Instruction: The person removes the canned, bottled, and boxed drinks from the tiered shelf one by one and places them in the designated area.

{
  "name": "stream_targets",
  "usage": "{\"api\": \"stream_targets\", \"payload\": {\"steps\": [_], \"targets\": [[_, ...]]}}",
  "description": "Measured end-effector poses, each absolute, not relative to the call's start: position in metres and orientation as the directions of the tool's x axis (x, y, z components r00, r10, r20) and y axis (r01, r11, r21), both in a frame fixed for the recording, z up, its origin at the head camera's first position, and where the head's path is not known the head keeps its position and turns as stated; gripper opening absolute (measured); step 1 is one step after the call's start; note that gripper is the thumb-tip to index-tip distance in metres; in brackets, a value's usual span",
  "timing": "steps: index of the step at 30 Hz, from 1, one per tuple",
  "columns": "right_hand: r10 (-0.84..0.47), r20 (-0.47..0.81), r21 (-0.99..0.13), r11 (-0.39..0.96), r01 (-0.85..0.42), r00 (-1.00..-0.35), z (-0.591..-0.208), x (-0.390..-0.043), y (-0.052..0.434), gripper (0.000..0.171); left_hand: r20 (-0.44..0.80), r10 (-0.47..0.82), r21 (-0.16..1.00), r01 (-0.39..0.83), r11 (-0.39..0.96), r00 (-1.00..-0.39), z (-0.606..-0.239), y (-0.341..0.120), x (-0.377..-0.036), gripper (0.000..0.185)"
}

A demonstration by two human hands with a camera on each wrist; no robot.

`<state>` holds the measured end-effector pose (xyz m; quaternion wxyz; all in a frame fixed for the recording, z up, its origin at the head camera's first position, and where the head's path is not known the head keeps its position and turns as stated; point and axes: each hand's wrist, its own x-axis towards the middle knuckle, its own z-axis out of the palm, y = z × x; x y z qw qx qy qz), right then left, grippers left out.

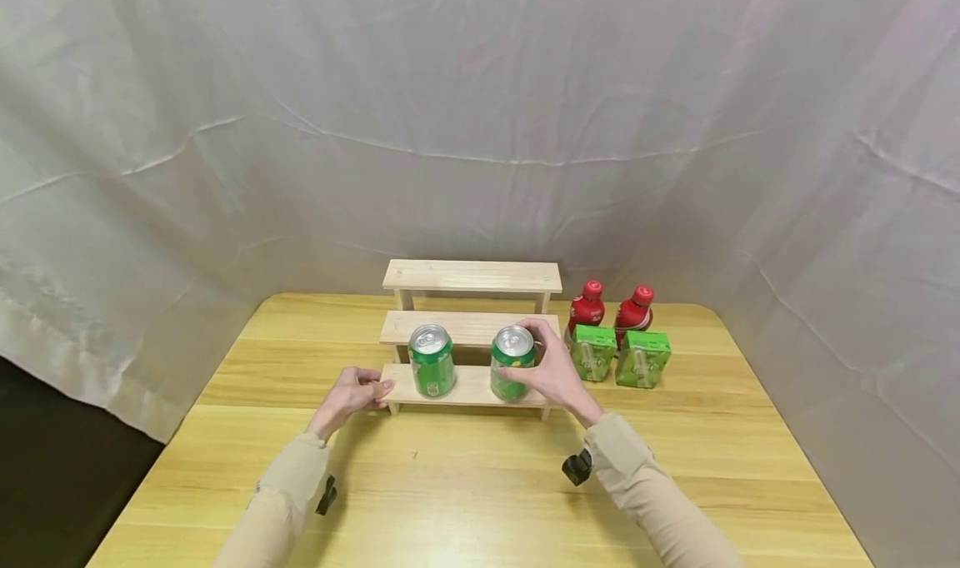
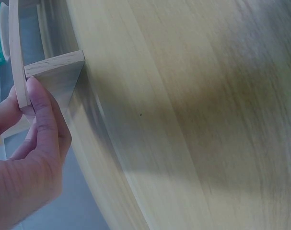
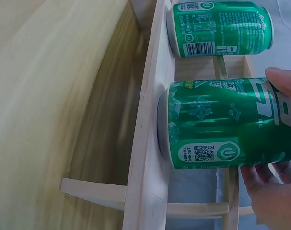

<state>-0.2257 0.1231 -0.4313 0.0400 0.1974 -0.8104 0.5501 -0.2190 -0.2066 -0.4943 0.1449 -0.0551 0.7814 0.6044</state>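
With its fingers, your left hand [image 1: 354,395] pinched the lowest wooden step [image 1: 472,376]; your right hand's [image 1: 552,374] fingers clamped the right can [image 1: 512,356], upright there beside the left can [image 1: 432,368]. Placing it looked nearly done, only release left; red bottles [image 1: 587,310] and green cartons [image 1: 642,360] stood on the worktop [image 1: 465,485].

Pale grey wrinkled fabric curtain [image 1: 480,93] behind and on both sides, long creases across it, pinkish tint at upper right, yellow wood-grain counter [image 1: 465,485] with rounded far corners, soft glare near its front, dark area [image 1: 60,460] at lower left.
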Motion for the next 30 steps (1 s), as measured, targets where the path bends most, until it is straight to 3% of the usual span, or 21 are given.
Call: {"api": "stream_targets", "payload": {"steps": [5,16,30], "targets": [[-0.241,0.271,-0.879,0.334,-0.342,-0.932,-0.445,-0.232,0.127,0.064,-0.303,0.074,0.922,-0.273,0.274,-0.95,-0.493,-0.206,-0.218,0.052],[-0.214,0.311,-0.893,0.268,-0.362,-0.926,-0.416,-0.209,0.134,0.064,-0.309,0.061,0.919,-0.282,0.274,-0.949,-0.492,-0.205,-0.217,0.052],[-0.089,0.295,-0.912,0.27,-0.308,-0.951,-0.418,-0.209,0.171,0.07,-0.31,0.06,0.92,-0.283,0.272,-0.949,-0.491,-0.205,-0.217,0.058]]}}
